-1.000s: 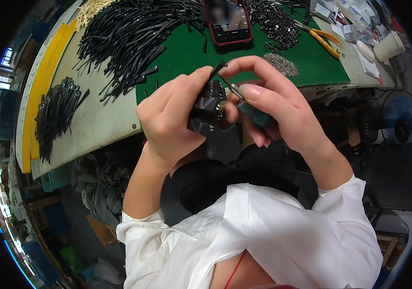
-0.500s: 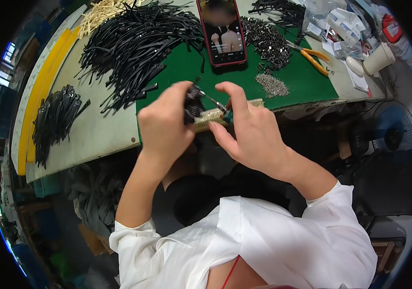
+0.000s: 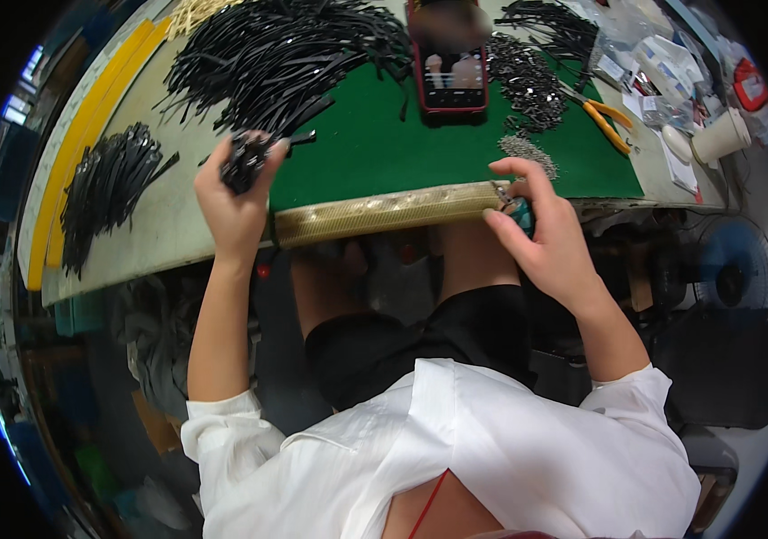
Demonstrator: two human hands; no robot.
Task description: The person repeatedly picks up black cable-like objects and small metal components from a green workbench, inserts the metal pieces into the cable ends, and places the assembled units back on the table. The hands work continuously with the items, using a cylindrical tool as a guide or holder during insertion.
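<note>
My left hand (image 3: pixel 235 193) is closed round a bunch of short black straps (image 3: pixel 247 163) with shiny ends, held upright above the table edge. Beside its fingertips lies the end of a loose black strap (image 3: pixel 301 139) from the big pile of black straps (image 3: pixel 285 54). My right hand (image 3: pixel 541 220) curls round a small teal-handled tool (image 3: pixel 520 213), with a bit of metal showing at the fingertips. The tool's kind is hidden by my fingers. Right below and between the hands runs a pale mesh-covered padded strip (image 3: pixel 384 211) along the table's front edge.
A phone (image 3: pixel 451 76) stands on the green mat (image 3: pixel 357 144). Dark metal clasps (image 3: pixel 528 76) and tiny silver parts (image 3: pixel 528 154) are heaped beside it. Orange-handled pliers (image 3: pixel 608 124) lie right of them. Another bundle of black straps (image 3: pixel 114 193) rests left, near yellow strips (image 3: pixel 87 135).
My hands have parted: the left has moved left with its bunch of straps, the right has moved right with the teal tool. More of the padded strip now shows between them.
</note>
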